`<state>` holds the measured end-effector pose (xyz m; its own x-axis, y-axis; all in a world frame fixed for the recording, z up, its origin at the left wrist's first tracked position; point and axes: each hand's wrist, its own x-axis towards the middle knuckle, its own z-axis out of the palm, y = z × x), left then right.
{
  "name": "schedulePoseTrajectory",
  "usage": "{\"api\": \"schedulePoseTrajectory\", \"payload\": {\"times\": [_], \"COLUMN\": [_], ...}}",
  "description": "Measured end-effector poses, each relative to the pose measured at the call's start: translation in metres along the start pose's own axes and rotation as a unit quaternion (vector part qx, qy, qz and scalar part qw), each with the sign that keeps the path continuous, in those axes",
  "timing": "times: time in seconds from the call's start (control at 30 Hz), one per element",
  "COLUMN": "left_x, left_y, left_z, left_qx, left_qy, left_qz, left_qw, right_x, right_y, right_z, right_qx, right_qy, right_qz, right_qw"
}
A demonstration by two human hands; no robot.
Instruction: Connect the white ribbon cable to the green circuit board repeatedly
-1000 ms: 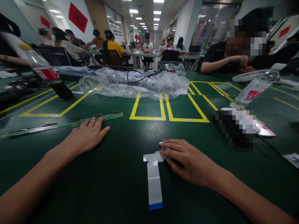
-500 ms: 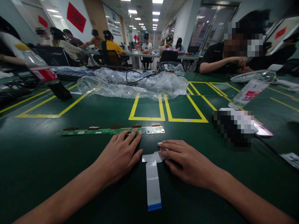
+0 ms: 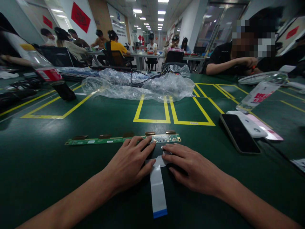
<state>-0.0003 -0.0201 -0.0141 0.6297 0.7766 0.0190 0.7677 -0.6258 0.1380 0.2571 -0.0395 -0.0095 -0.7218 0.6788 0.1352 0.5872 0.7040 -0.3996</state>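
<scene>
Circuit board [image 3: 118, 140]: labels [image 3: 91, 142] illegible; left fingers [image 3: 148, 149] splayed atop, right fingers [image 3: 175, 149] on cable [image 3: 157, 187], grip unclear.

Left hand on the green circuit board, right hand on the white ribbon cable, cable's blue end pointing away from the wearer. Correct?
No: the blue end points toward the wearer, per the head view. Rest holds: left hand on the green circuit board, right hand on the white ribbon cable.

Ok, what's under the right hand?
The white flat cable goes under the fingers of the right hand; its blue-tipped tail is in view. The stretch those fingers cover, and anything beneath the palm, can't be seen.
</scene>
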Motion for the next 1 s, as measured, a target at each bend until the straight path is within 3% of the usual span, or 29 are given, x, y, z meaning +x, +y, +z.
{"api": "schedulePoseTrajectory", "payload": {"times": [0.33, 0.53, 0.73, 1.0], "left_x": [-0.0053, -0.0055, -0.0040, -0.0019], "left_y": [-0.0003, -0.0013, -0.0025, -0.0028], "left_z": [-0.0088, -0.0044, -0.0043, -0.0072], "left_qx": [-0.167, -0.193, -0.203, -0.201], "left_qy": [0.003, -0.029, -0.006, -0.026], "left_qz": [0.017, 0.036, 0.069, 0.082], "left_qw": [0.986, 0.980, 0.977, 0.976], "right_x": [0.0020, 0.0016, 0.0013, 0.0008], "right_y": [-0.0035, -0.0057, -0.0058, -0.0074], "right_z": [-0.0009, -0.0008, -0.0008, -0.0018], "right_qx": [-0.018, -0.007, 0.006, -0.012], "right_qy": [0.007, -0.013, -0.032, -0.068], "right_qz": [-0.007, -0.009, -0.005, -0.007], "right_qw": [1.000, 1.000, 0.999, 0.998]}}
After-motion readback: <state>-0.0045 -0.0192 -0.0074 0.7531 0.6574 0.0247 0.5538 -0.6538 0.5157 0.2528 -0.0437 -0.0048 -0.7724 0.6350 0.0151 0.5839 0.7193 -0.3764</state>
